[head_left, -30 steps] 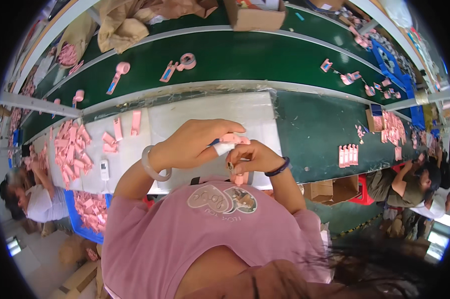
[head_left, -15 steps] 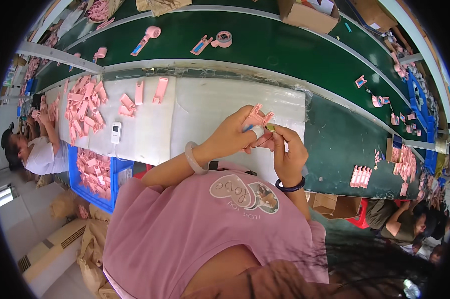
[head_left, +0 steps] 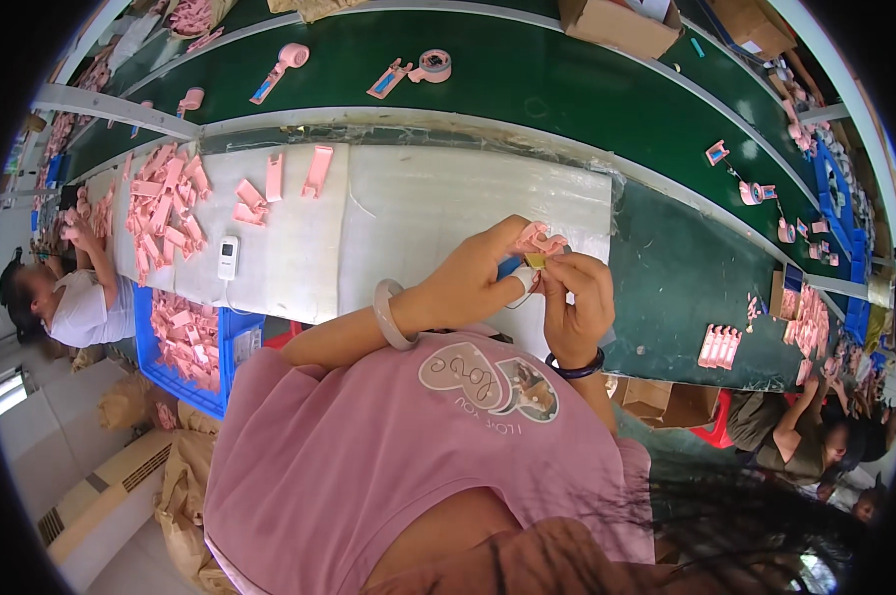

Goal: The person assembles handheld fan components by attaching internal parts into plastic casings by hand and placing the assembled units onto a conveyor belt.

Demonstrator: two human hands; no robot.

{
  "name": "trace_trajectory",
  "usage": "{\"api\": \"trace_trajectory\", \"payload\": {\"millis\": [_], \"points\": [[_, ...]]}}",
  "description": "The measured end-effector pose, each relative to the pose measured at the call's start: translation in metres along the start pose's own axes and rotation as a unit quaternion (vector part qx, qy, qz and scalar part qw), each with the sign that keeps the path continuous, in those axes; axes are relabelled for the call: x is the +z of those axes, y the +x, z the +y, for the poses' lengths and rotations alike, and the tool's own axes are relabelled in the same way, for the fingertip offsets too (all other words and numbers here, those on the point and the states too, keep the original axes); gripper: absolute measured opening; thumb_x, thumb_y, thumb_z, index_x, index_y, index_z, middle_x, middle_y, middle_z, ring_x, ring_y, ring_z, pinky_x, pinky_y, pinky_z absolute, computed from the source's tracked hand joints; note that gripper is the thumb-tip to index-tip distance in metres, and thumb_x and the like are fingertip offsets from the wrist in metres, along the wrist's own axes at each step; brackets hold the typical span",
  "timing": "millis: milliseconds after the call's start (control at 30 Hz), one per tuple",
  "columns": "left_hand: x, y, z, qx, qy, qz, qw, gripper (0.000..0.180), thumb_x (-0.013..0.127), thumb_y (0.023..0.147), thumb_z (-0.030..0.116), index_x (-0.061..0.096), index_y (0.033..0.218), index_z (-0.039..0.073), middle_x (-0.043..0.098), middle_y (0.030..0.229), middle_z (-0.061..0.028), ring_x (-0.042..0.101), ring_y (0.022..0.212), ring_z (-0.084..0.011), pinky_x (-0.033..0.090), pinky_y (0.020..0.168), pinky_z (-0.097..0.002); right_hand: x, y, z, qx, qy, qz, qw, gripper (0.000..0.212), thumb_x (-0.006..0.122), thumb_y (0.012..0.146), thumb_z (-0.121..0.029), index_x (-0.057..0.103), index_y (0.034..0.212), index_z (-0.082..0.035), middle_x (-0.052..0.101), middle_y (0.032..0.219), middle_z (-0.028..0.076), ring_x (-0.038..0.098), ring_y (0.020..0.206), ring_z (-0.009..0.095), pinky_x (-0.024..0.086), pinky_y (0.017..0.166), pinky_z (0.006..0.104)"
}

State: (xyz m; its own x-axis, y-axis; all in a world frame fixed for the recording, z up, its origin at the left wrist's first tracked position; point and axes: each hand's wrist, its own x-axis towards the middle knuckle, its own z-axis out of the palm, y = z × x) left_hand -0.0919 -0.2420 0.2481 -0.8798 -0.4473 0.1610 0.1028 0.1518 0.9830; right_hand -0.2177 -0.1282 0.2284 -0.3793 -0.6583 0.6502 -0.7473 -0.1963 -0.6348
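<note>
My left hand (head_left: 473, 278) is closed around a pink plastic housing (head_left: 541, 239) with a forked end, held above the white mat. A blue piece (head_left: 509, 266) shows between its thumb and fingers, and a white wrap covers the thumb. My right hand (head_left: 579, 302) pinches at a small yellow-green board (head_left: 535, 261), which lies against the housing's near side. A thin dark wire loops below the hands. The fingers hide most of the housing and the inner side of the board.
Loose pink parts (head_left: 160, 208) are heaped on the left of the mat (head_left: 418, 198), beside a white handheld meter (head_left: 229, 259). A blue crate (head_left: 182, 392) of pink parts stands lower left. Beyond runs a green conveyor (head_left: 527, 89) with pink fan-like assemblies. Co-workers sit at both sides.
The pink housing has turned and come slightly nearer to me and to the right. The yellow-green board, earlier held at its side, now lies up against it. The wire loop shows less.
</note>
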Motion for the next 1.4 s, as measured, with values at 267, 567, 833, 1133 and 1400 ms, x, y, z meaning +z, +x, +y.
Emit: {"api": "trace_trajectory", "payload": {"millis": [267, 567, 833, 1133, 1400], "points": [[0.001, 0.000, 0.005, -0.016, -0.019, -0.021, 0.999, 0.036, 0.050, 0.081, -0.001, 0.044, 0.117, -0.002, 0.060, 0.116, -0.0171, 0.059, 0.107, -0.0280, 0.044, 0.092, -0.0344, 0.000, -0.003, 0.004, -0.037, -0.001, 0.018, 0.999, 0.027, 0.073, 0.070, 0.006, 0.065, 0.092, -0.006, 0.061, 0.089, 0.008, 0.059, 0.077, 0.025, 0.048, 0.065, 0.0334], [0.006, -0.001, 0.003, -0.024, 0.023, -0.007, 0.999, 0.031, 0.052, 0.082, 0.000, 0.044, 0.113, -0.002, 0.060, 0.109, -0.0186, 0.059, 0.103, -0.0330, 0.045, 0.089, -0.0352, 0.001, -0.007, 0.006, -0.052, -0.022, 0.028, 0.998, 0.030, 0.073, 0.067, 0.007, 0.065, 0.093, -0.006, 0.061, 0.090, 0.007, 0.058, 0.077, 0.025, 0.047, 0.066, 0.0336], [0.008, -0.002, 0.003, -0.018, 0.031, 0.003, 0.999, 0.030, 0.053, 0.086, 0.003, 0.046, 0.116, 0.001, 0.058, 0.096, -0.0121, 0.056, 0.085, -0.0190, 0.045, 0.075, -0.0297, 0.000, -0.006, 0.005, -0.064, -0.030, 0.034, 0.997, 0.029, 0.073, 0.067, 0.008, 0.066, 0.092, -0.006, 0.062, 0.089, 0.007, 0.058, 0.077, 0.026, 0.047, 0.066, 0.0336], [0.005, -0.004, 0.000, -0.053, -0.119, -0.019, 0.991, 0.033, 0.049, 0.087, 0.002, 0.044, 0.120, -0.003, 0.058, 0.119, -0.0170, 0.059, 0.105, -0.0245, 0.046, 0.090, -0.0328, 0.000, -0.007, 0.001, 0.024, -0.009, 0.007, 1.000, 0.022, 0.072, 0.072, 0.005, 0.064, 0.090, -0.004, 0.062, 0.086, 0.009, 0.058, 0.075, 0.026, 0.045, 0.068, 0.0353], [0.014, -0.006, -0.013, 0.048, -0.034, 0.037, 0.998, 0.031, 0.047, 0.092, 0.001, 0.044, 0.123, 0.001, 0.058, 0.120, -0.0141, 0.060, 0.105, -0.0242, 0.047, 0.090, -0.0326, -0.006, 0.007, 0.001, -0.028, -0.019, -0.014, 0.999, 0.021, 0.073, 0.071, 0.003, 0.064, 0.089, -0.004, 0.062, 0.082, 0.007, 0.055, 0.070, 0.024, 0.042, 0.067, 0.0346]]}}
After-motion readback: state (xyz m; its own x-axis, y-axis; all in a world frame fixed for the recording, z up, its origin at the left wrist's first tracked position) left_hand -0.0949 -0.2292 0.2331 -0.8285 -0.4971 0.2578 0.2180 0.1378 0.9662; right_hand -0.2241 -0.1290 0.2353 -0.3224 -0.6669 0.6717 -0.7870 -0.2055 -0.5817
